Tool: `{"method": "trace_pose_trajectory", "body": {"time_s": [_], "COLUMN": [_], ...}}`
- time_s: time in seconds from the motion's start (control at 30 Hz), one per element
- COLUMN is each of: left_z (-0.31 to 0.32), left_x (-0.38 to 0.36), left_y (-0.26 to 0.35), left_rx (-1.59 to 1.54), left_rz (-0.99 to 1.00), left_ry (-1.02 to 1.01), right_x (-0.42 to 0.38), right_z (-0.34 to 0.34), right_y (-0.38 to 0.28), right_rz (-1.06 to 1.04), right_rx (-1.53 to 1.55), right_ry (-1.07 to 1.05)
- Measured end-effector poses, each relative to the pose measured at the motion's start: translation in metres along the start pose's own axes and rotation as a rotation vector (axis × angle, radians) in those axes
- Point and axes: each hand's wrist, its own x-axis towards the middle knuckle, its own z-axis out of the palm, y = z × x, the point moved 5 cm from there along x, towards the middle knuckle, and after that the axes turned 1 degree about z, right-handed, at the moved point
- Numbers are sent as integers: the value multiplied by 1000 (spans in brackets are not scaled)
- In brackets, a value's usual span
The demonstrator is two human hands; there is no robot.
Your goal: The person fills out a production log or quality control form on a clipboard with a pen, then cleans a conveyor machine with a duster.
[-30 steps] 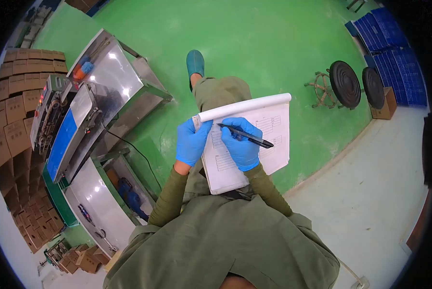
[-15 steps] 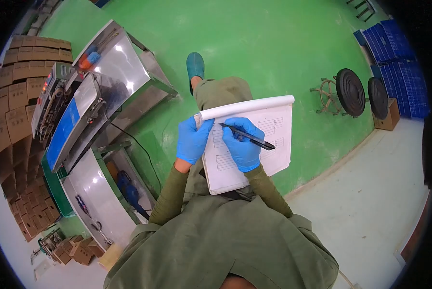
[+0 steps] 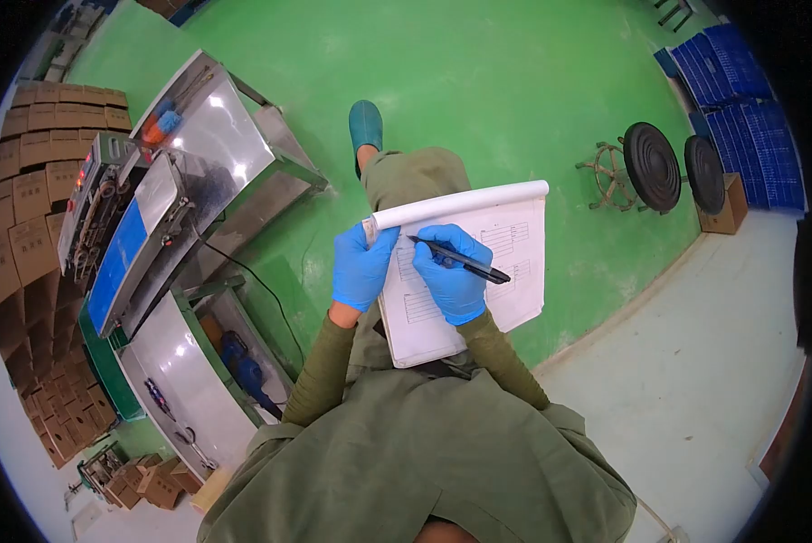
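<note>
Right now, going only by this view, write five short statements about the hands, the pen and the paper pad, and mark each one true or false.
1. Both hands wear blue gloves. True: the left hand and the right hand are both gloved in blue.
2. The right hand holds a black pen with its tip on the form. True.
3. The left hand rests on the steel machine. False: it grips the left edge of the paper pad, near the rolled-back pages; the machine stands apart to the left.
4. The pad lies flat on a table. False: it rests over the person's raised knee.
5. The floor under the pad is red. False: the floor there is green.
</note>
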Motion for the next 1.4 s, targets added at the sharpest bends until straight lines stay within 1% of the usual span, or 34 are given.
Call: {"method": "trace_pose_trajectory", "body": {"time_s": [0.17,0.27,0.37,0.47,0.67,0.77,1.07,1.17,1.27,1.4], "left_z": [3,2,2,0,-4,-2,-1,-1,-2,-2], "left_x": [-1,-1,-1,0,1,0,0,0,0,0], "left_y": [8,4,4,2,-5,-2,3,1,2,2], "left_rx": [-18,-17,-38,-6,33,6,-20,-10,-2,-26], "left_rz": [-1,-21,-8,-5,13,13,7,6,4,-5], "left_ry": [7,13,12,19,21,19,25,29,22,26], "right_x": [0,1,-1,0,-1,-3,-2,-2,-4,-3], "right_z": [-1,-1,0,0,0,2,1,-1,1,0], "right_y": [-1,-5,3,-1,0,8,2,2,10,12], "right_rz": [2,-17,16,-9,-17,31,5,30,52,54], "right_rx": [-21,-29,18,-32,0,69,30,34,101,119], "right_ry": [30,12,51,37,59,64,77,63,81,85]}}
